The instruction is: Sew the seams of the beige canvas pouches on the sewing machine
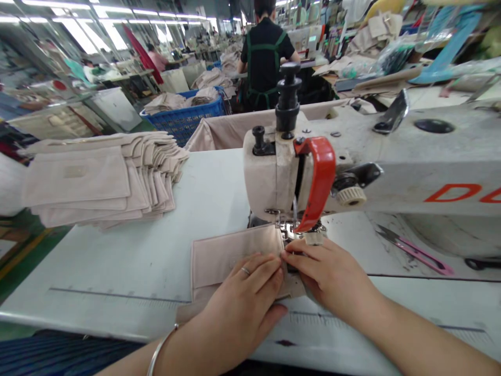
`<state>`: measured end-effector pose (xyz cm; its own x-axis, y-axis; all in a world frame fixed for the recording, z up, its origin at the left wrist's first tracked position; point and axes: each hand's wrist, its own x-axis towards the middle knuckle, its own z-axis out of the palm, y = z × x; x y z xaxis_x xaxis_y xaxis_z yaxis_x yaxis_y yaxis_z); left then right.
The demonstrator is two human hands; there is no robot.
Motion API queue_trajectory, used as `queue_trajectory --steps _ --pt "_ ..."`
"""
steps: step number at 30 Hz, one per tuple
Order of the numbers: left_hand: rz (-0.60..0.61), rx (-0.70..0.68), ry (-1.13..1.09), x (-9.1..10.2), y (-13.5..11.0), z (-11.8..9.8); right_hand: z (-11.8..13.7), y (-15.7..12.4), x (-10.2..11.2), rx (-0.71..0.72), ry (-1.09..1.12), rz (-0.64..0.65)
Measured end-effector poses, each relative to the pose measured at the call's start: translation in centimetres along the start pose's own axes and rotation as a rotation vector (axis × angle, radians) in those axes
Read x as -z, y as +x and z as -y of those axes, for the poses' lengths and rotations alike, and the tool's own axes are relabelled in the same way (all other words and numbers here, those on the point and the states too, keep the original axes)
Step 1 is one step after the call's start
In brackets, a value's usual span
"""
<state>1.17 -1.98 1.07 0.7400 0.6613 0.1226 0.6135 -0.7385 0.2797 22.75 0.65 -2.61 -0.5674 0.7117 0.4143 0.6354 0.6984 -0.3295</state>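
A pinkish-beige sewn fabric piece [223, 256], like a flat pouch panel, lies on the sewing table with its right edge by the presser foot [287, 232] of a sewing machine [266, 172]. Across it rests my left hand [254, 292], fingers stretched out and pressing the cloth flat near that edge. My right hand [332, 269] is closed at the piece's right edge, just in front of the needle area, with its fingertips on the cloth. Its thumb is hidden. Both hands' fingertips nearly meet. A red guard [319, 183] partly covers the needle.
A stack of similar fabric pieces [97, 177] sits at the table's left. Pink-handled thread snips [417, 250] lie under the machine arm at right. Beyond the table are a blue basket [188, 117] of cloth and a person [268, 57] seen from behind.
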Motion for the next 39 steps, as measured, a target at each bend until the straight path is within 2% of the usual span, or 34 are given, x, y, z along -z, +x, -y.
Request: queue_trajectory --steps 6,13,20,29,33,39 --pt "-0.059 -0.038 -0.026 -0.3 0.7 2.0 -0.1 0.4 -0.1 -0.05 0.012 0.056" --pt "-0.07 -0.04 0.005 0.2 0.5 2.2 -0.2 0.6 1.0 -0.065 0.166 -0.017" --pt "-0.034 0.085 -0.063 0.4 0.5 2.1 0.0 0.8 0.8 -0.031 0.044 0.143" --pt "0.002 -0.093 0.037 0.4 0.9 2.4 0.8 0.4 0.6 -0.04 -0.037 0.13" --pt "-0.013 -0.112 0.022 0.6 1.4 2.9 0.8 0.2 0.5 -0.015 -0.114 0.116" --pt "-0.028 -0.139 0.018 0.5 2.6 4.7 0.6 0.6 0.4 -0.095 -0.075 0.133"
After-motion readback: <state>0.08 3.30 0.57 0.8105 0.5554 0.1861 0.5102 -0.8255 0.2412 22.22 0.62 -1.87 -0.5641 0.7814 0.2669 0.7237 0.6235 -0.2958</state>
